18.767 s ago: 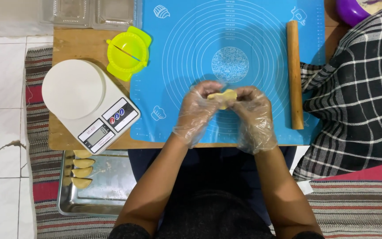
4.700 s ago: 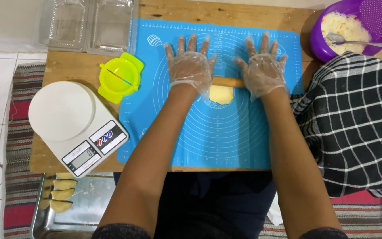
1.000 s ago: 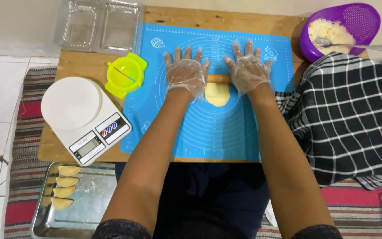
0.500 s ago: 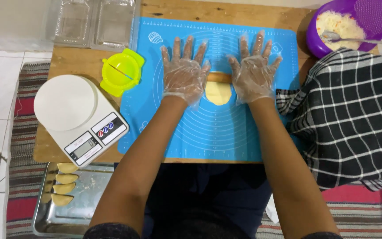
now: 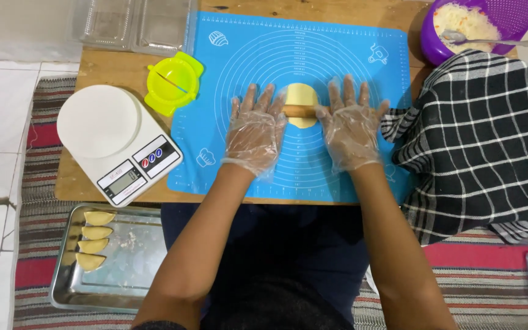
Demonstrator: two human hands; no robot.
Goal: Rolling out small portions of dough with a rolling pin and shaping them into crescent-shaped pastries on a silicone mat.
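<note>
- Off the board's near-left corner, on the striped mat: a metal tray (image 5: 135,278) with four folded pastries (image 5: 95,239) lined along its left wall.
- On the wooden board (image 5: 102,64) near its left edge: a white kitchen scale (image 5: 117,142); just beyond, a yellow-green dumpling press (image 5: 173,82); clear plastic containers (image 5: 132,24) at the far-left corner.
- Across the board's middle: a blue silicone mat (image 5: 239,55) printed with rings.
- Left hand (image 5: 253,131), gloved, laid flat and open-fingered over one end of a wooden rolling pin (image 5: 304,110); no closed grip, only palm pressure.
- Between the hands, at the rings' centre: a pale dough disc (image 5: 301,96) under the pin.
- Right hand (image 5: 349,125), gloved, likewise flat and unclenched on the other end.
- Likely risk: uneven palm pressure, leaving the disc lopsided or thin enough to tear; a loose glove snagging under the pin.
- At the right edge: a black checked cloth (image 5: 478,140) touching the mat, close enough to drag.
- Far-right corner: a purple bowl (image 5: 429,43) of pale filling with a spoon (image 5: 496,41).
</note>
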